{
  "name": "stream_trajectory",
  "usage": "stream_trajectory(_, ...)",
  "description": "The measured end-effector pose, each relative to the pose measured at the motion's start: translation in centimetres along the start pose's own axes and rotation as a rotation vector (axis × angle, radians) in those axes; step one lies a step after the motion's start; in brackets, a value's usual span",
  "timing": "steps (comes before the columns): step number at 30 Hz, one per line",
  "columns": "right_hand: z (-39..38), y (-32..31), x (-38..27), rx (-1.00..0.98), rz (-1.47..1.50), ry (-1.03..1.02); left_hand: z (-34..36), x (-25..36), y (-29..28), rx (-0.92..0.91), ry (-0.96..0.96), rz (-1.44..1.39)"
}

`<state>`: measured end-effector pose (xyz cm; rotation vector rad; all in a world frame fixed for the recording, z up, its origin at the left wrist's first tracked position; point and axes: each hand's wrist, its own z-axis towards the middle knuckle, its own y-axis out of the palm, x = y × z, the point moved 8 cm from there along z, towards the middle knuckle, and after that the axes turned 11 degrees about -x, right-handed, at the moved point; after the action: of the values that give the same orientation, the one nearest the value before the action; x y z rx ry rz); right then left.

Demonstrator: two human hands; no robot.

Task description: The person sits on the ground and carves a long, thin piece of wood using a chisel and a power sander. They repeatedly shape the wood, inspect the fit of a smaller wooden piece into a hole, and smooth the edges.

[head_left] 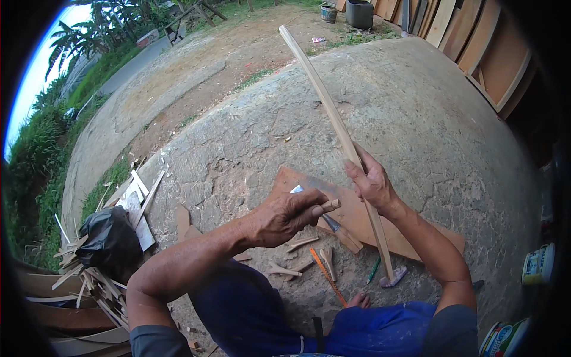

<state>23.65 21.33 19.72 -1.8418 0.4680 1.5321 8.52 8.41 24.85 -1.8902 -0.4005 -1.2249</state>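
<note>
My right hand (375, 183) is closed around a long, thin wooden strip (321, 89). The strip slants from the far middle down to a small greyish-purple piece (394, 278) near my foot. Out of my left fist (291, 217) pokes the end of a small wooden stick (331, 205); the rest is hidden by the fingers. Beneath both hands lies a reddish-brown board (416, 235). On it rests a tool with a dark metal blade and a wooden handle (350, 240), partly hidden by my left hand. A pale shiny tip (297, 188) shows just beyond that hand.
Small cut wooden pieces (285, 270), an orange notched strip (328, 276) and a green pen (373, 270) lie by my legs. Scrap wood (143, 196) and a black plastic bag (107, 235) are at left. Paint tubs (538, 265) stand right; boards (470, 35) lean far right.
</note>
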Motion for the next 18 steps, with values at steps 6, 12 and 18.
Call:
stream_trajectory(6, -2.3, -4.7, 16.3, 0.225, -0.518, 0.316, -1.4, 0.2, -0.1, 0.112, 0.246, -0.208)
stream_trajectory(12, -5.0, -7.7, 22.2, 0.253, -0.667, 0.635, -2.0, -1.4, -0.5, 0.100, 0.075, -0.475)
stream_trajectory(18, -4.6, -6.8, 22.9, 0.190, -0.728, 0.652, -2.0, -2.0, -0.7, 0.095, -0.077, -0.564)
